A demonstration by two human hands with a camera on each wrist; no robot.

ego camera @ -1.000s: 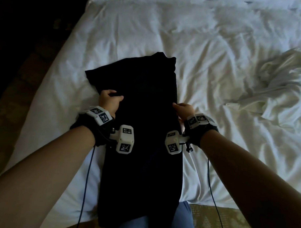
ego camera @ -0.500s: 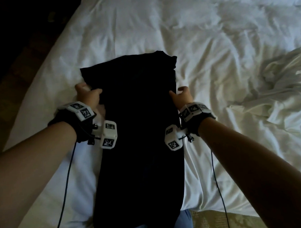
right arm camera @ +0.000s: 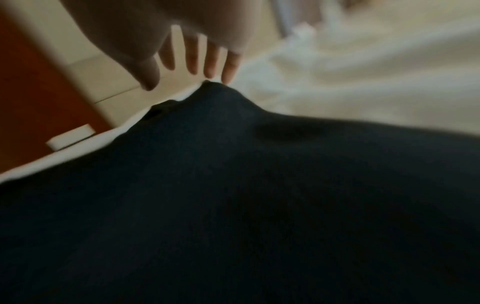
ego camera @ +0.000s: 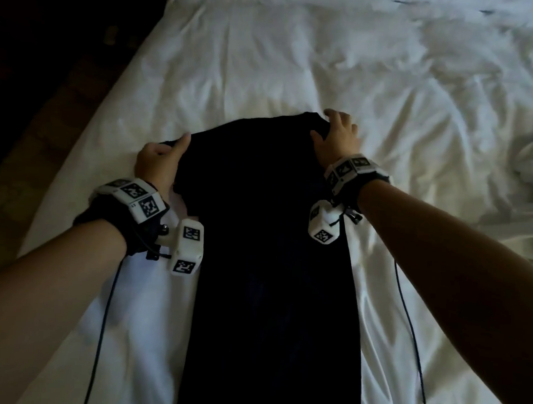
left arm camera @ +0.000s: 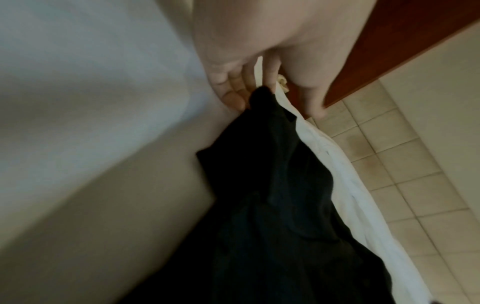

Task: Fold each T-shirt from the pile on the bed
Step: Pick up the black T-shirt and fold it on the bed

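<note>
A black T-shirt (ego camera: 272, 262), folded into a long narrow strip, lies lengthwise on a bed's white sheet (ego camera: 264, 65), its near end running out of the head view toward the person. At the strip's far left corner, the left hand (ego camera: 157, 164) holds the fabric, thumb laid along the top edge and fingers curled beneath; the left wrist view shows fingertips (left arm camera: 235, 98) meeting a dark point of cloth. At the far right corner, the right hand (ego camera: 338, 138) rests with fingers spread and nearly straight, fingertips (right arm camera: 230, 70) touching the raised corner without closing round it. Marker-covered camera bands (ego camera: 138, 197) circle both wrists, thin cables trailing across the sheet. A rumpled heap of pale garments (ego camera: 529, 168) lies well apart at the right edge of the bed. Dark flooring (ego camera: 51, 88) borders the bed on the left.
</note>
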